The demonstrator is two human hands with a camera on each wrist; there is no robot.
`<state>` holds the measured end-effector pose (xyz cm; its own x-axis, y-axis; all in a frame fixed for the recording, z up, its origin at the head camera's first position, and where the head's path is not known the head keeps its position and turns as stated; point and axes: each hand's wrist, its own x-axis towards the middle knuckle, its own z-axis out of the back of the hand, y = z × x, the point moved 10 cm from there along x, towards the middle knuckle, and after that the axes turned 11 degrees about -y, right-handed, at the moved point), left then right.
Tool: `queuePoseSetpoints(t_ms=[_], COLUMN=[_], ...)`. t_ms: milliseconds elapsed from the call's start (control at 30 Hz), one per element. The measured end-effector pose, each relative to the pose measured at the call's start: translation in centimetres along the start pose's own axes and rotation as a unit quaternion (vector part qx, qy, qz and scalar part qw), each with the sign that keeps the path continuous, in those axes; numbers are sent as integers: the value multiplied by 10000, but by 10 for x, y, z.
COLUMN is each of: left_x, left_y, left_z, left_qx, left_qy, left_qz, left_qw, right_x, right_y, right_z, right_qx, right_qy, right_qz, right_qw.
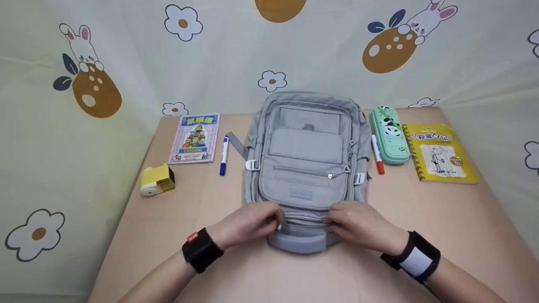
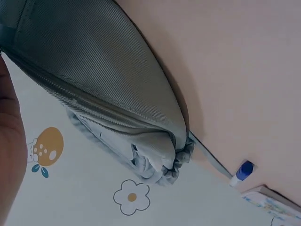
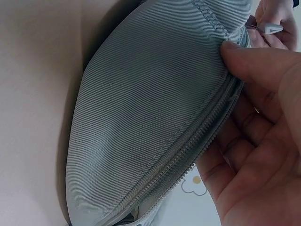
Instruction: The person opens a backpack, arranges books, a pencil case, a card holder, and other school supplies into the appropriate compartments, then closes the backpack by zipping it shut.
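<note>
A grey backpack (image 1: 309,145) lies on the table, its top handle (image 1: 297,244) toward me. My left hand (image 1: 250,223) is at the near left of the bag. In the right wrist view, that hand's fingers (image 3: 282,14) pinch a light grey zipper pull (image 3: 270,28). At the near right, my right hand (image 1: 366,225) pinches the backpack's edge beside the zipper (image 3: 188,141), thumb on the outer fabric and fingers behind. The zipper's teeth look parted along this side. Only a sliver of the left hand (image 2: 10,141) shows in its own wrist view.
Left of the bag are a blue marker (image 1: 224,155), a pink-bordered book (image 1: 196,139) and a yellow-and-white block-shaped object (image 1: 157,180). To its right lie a red marker (image 1: 377,155), a green panda pencil case (image 1: 390,134) and a yellow spiral notebook (image 1: 440,153). A patterned curtain (image 1: 219,54) hangs behind.
</note>
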<state>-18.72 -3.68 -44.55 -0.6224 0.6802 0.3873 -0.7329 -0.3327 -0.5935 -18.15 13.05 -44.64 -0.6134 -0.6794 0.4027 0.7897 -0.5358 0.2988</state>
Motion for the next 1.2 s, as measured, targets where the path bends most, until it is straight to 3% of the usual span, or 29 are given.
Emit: queuePoseSetpoints(t_ms=[67, 167, 433, 633, 900, 1033, 1200], left_x=[-1, -3, -4, -7, -17, -23, -35], left_y=[4, 7, 10, 12, 25, 38, 61], left_z=[1, 2, 10, 10, 10, 21, 37], left_qx=[-267, -261, 641, 811, 322, 253, 158], left_qy=[26, 10, -489, -389, -322, -389, -590], left_qz=[279, 434, 531, 804, 1674, 2014, 2576], left_qw=[9992, 9987, 9953, 9927, 9848, 9784, 9643], right_x=[0, 0, -2, -3, -3, -5, -5], right_y=[0, -1, -1, 0, 1, 0, -1], right_z=[-1, -1, -1, 0, 1, 1, 1], right_qx=[33, 79, 86, 31, -7, 23, 17], right_qy=[28, 55, 82, 0, -71, -23, 61], right_qz=[-32, -75, -106, -29, 19, -29, -82], right_qw=[10000, 9999, 9999, 10000, 10000, 10000, 9999])
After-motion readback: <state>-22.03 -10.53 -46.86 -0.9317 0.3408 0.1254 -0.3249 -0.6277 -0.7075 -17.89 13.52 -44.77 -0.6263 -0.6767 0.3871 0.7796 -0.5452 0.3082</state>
